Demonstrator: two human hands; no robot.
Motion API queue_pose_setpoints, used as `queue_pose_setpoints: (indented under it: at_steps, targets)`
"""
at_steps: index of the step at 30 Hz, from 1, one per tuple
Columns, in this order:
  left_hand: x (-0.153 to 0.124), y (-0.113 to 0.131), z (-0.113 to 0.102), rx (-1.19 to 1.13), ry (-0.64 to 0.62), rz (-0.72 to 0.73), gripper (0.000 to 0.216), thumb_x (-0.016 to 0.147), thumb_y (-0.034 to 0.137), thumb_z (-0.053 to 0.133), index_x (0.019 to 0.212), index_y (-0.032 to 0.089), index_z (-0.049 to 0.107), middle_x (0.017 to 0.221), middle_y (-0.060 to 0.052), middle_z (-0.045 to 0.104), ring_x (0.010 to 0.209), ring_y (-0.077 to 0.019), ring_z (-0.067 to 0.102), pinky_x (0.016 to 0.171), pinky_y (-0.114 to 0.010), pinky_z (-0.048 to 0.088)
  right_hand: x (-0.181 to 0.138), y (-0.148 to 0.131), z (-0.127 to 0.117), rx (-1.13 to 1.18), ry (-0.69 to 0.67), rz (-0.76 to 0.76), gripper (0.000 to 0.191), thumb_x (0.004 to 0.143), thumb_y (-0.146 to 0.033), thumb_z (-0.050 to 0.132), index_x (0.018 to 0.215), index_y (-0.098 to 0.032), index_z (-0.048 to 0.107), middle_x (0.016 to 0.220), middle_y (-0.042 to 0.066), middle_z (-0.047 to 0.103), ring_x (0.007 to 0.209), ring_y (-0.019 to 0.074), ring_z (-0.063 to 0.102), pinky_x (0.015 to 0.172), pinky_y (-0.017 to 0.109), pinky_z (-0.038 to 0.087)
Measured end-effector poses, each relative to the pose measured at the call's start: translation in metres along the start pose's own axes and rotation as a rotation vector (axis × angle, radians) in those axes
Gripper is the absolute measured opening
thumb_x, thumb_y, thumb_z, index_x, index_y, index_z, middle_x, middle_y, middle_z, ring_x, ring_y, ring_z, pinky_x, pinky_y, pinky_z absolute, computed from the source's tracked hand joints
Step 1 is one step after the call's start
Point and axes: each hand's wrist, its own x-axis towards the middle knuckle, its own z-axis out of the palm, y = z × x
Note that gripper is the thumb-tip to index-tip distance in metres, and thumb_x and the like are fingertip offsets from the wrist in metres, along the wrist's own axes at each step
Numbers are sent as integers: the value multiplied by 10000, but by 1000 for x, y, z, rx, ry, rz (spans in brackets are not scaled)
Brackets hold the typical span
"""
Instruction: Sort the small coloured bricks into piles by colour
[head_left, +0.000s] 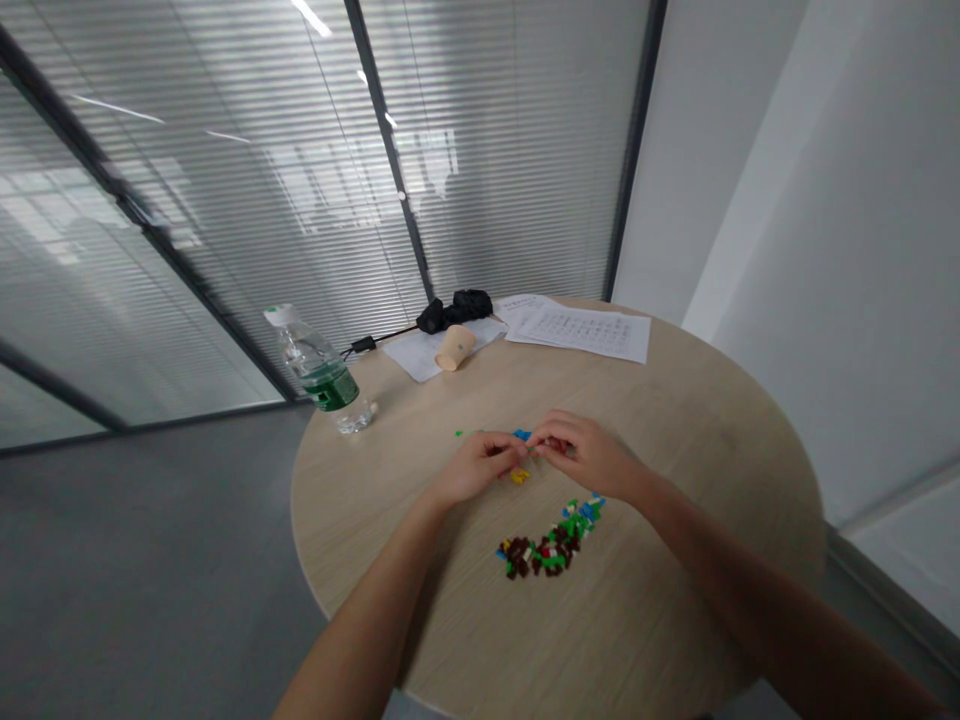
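My left hand (pixel 478 466) and my right hand (pixel 587 456) meet at the fingertips above the middle of the round table, both closed in a pinch. Between the fingertips shows a tiny green toy brick (pixel 533 451), which my right hand seems to pinch. Whatever my left fingers hold is too small to make out. Blue bricks (pixel 521 435) lie just beyond the fingertips, and yellow bricks (pixel 519 477) lie just below them. Nearer to me, a curved pile of brown, green, blue, red and white bricks (pixel 551 548) spreads over the tabletop.
The round wooden table (pixel 675 600) carries a water bottle (pixel 322 375) at its left edge. Toward the back are a paper cup (pixel 454 347) on its side, a black bundled item (pixel 465 306) with a cord, and printed sheets (pixel 581 330). A lone green brick (pixel 458 434) lies left.
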Motion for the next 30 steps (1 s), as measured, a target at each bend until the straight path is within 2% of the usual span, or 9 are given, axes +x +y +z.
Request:
queue_pose_setpoints:
  at_steps: [4, 8, 12, 14, 16, 18, 20, 26, 30]
  targets:
    - [0, 1, 0, 31, 1, -2, 393, 791, 472, 491, 647, 119, 585, 529, 46, 406, 487, -62, 329, 471, -197, 246, 0, 1, 1, 11, -1, 17, 75, 835, -141, 556, 839, -171, 625, 776, 12, 576, 646, 108, 508, 610, 225, 407]
    - [0, 3, 1, 80, 16, 23, 379, 791, 454, 505, 676, 117, 633, 524, 46, 417, 494, -66, 337, 487, -198, 266, -1, 1, 2, 8, -18, 34, 58, 829, -155, 570, 821, -176, 624, 769, 9, 585, 642, 107, 512, 612, 225, 408]
    - [1, -2, -2, 169, 51, 41, 330, 813, 381, 488, 752, 120, 680, 591, 13, 545, 539, -86, 431, 536, -201, 336, -1, 1, 1, -38, -23, 33, 44, 826, -172, 584, 832, -172, 628, 761, 12, 593, 645, 112, 512, 614, 230, 404]
    - [2, -6, -9, 307, 136, 13, 304, 822, 351, 488, 786, 131, 695, 673, -14, 622, 600, -108, 502, 579, -209, 372, -1, 1, 0, -67, -19, 30, 54, 827, -169, 580, 851, -166, 628, 770, 17, 600, 648, 115, 512, 619, 235, 406]
    - [1, -10, -20, 546, 296, -54, 280, 825, 342, 504, 791, 150, 705, 731, -34, 664, 650, -132, 547, 601, -221, 380, -1, 2, -1, -97, -19, 29, 70, 833, -162, 567, 866, -162, 628, 780, 23, 607, 652, 118, 512, 624, 240, 408]
    - [0, -12, -30, 777, 433, -181, 240, 822, 318, 523, 852, 180, 716, 798, -46, 693, 692, -154, 582, 600, -234, 376, -1, 3, -1, -120, -29, 26, 81, 838, -159, 552, 866, -162, 628, 796, 30, 616, 658, 120, 514, 630, 242, 411]
    - [-2, -14, -37, 907, 480, -290, 238, 825, 315, 524, 905, 205, 719, 872, -54, 707, 741, -174, 607, 599, -244, 376, -1, 3, -2, -137, -39, 20, 89, 837, -154, 544, 859, -164, 629, 797, 33, 622, 657, 121, 516, 637, 245, 414]
    - [-4, -16, -37, 1027, 430, -426, 258, 828, 343, 510, 932, 246, 725, 963, -63, 708, 814, -207, 628, 596, -246, 381, -2, 3, -2, -168, -72, 28, 102, 836, -160, 535, 857, -174, 633, 810, 36, 638, 673, 127, 526, 655, 250, 413]
    - [-4, -15, -35, 1048, 396, -448, 264, 832, 340, 506, 948, 249, 725, 969, -83, 706, 819, -222, 630, 610, -255, 398, -2, 4, -3, -182, -97, 34, 108, 822, -139, 537, 838, -170, 639, 806, 41, 642, 694, 134, 531, 674, 256, 410]
